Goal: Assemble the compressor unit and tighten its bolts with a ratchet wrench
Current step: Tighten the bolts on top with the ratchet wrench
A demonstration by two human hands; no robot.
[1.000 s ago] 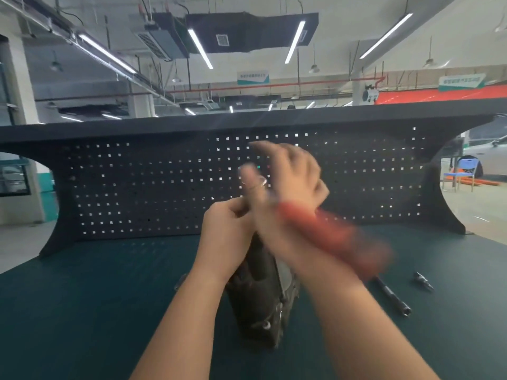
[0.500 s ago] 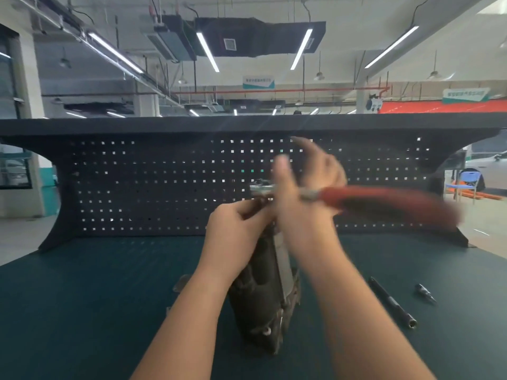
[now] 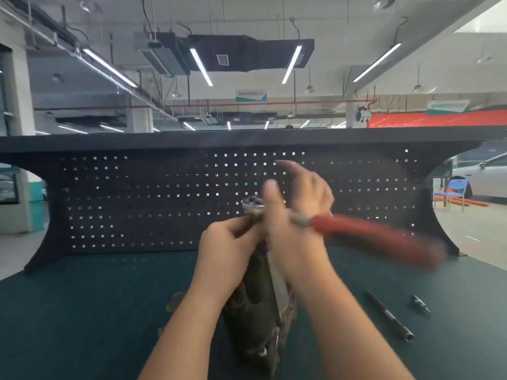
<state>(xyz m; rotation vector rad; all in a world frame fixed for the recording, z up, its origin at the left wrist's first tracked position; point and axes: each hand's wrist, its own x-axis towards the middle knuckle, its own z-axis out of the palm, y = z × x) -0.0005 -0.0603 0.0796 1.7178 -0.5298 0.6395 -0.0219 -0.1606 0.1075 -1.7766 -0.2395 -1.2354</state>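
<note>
You look to be well into the tightening: the compressor unit [image 3: 260,311] stands upright on the green bench [image 3: 82,311] with its halves apparently joined, and the ratchet wrench [image 3: 365,234] sits with its head on top, though how many bolts remain I cannot tell. Your right hand [image 3: 299,215] is wrapped around the wrench shank near the head, thumb raised, the red handle blurred out to the right. Your left hand [image 3: 227,242] pinches something beneath the ratchet head, hidden by your fingers.

right hand [image 3: 297,215] holds the red-handled ratchet wrench [image 3: 356,231] atop the upright compressor unit [image 3: 260,311], left hand [image 3: 227,242] gripping its top
</note>
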